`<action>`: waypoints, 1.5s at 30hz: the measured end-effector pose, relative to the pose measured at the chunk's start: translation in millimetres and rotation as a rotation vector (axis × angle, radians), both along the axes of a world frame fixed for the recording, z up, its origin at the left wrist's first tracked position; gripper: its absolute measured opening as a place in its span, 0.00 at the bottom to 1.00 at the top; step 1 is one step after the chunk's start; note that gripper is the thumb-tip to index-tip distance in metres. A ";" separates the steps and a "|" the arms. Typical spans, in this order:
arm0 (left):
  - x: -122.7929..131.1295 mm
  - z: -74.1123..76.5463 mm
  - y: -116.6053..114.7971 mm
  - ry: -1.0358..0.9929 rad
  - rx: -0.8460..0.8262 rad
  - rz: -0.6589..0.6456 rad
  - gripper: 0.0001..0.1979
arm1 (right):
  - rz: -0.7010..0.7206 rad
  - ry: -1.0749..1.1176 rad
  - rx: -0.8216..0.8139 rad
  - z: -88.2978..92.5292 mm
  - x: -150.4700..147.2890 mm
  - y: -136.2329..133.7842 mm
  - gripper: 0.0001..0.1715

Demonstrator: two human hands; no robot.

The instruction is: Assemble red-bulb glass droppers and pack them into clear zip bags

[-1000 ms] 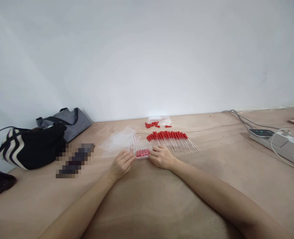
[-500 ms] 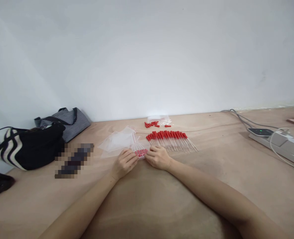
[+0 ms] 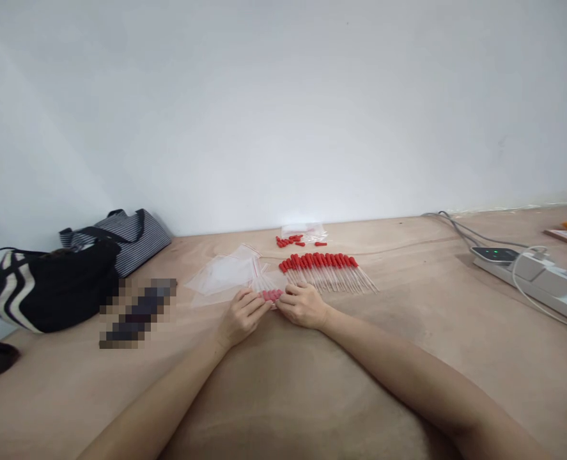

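A clear zip bag (image 3: 278,279) lies flat in front of me, with several red-tipped sticks (image 3: 271,295) inside, their red ends toward me. My left hand (image 3: 245,314) has its fingers closed on the bag's near left edge. At the near right edge, the fingers of my right hand (image 3: 303,306) pinch the same bag. Just beyond my right hand lies a row of red-tipped pale sticks (image 3: 319,263), tips pointing away. Overlapping empty clear bags (image 3: 220,273) lie beyond my left hand. My fingers partly cover the bag's near edge.
Loose red tips (image 3: 290,241) lie near the wall beside another clear bag (image 3: 305,229). At left are a black bag (image 3: 72,284), a striped bag (image 3: 142,239) and a pixelated dark item (image 3: 139,313). A power strip (image 3: 546,281) with cables and a black device (image 3: 494,255) stands right.
My left hand has shifted slightly right, closer to my right hand, along the bag's near edge. The whole view has turned a little. Both hands stay on the bag.
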State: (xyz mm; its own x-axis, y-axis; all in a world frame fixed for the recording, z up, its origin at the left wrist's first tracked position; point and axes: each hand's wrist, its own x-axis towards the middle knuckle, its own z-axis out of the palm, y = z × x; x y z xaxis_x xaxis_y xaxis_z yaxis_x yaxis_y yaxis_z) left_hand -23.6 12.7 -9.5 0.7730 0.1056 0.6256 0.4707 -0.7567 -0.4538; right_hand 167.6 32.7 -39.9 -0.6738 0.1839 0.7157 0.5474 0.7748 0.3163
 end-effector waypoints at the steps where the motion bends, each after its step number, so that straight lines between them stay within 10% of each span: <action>1: -2.2 0.9 -1.6 0.009 0.015 0.019 0.11 | -0.012 0.010 -0.005 0.2 1.8 -0.1 0.13; 8: -18.5 -4.3 1.4 -0.014 -0.077 0.145 0.11 | -0.115 0.014 -0.105 -2.2 12.8 2.9 0.14; 14: -22.6 -8.1 -5.4 -0.143 -0.492 0.392 0.20 | -0.186 0.048 -0.244 1.9 32.9 -11.8 0.15; 21: -7.1 0.1 -16.7 0.173 -0.944 0.457 0.27 | -0.105 0.015 -0.355 2.8 79.6 -48.3 0.14; 29: -3.8 -0.3 20.9 0.079 -0.831 0.536 0.23 | -0.129 0.044 -0.398 0.9 112.4 -58.2 0.14; 35: -31.7 -8.8 50.1 -0.242 -0.697 0.863 0.24 | -0.107 0.021 -0.414 2.2 108.8 -55.5 0.13; 45: -37.6 -4.4 58.2 -0.206 -0.623 0.830 0.12 | -0.107 0.012 -0.463 4.3 108.2 -54.6 0.15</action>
State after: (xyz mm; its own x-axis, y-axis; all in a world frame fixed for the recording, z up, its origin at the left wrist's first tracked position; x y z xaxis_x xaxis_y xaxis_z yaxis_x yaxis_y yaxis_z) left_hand -61.1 70.8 -13.9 0.1965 0.8996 0.3899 0.9708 -0.2344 0.0514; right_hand 275.8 -21.9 -35.6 -0.6258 0.5536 0.5495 0.6335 0.7717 -0.0561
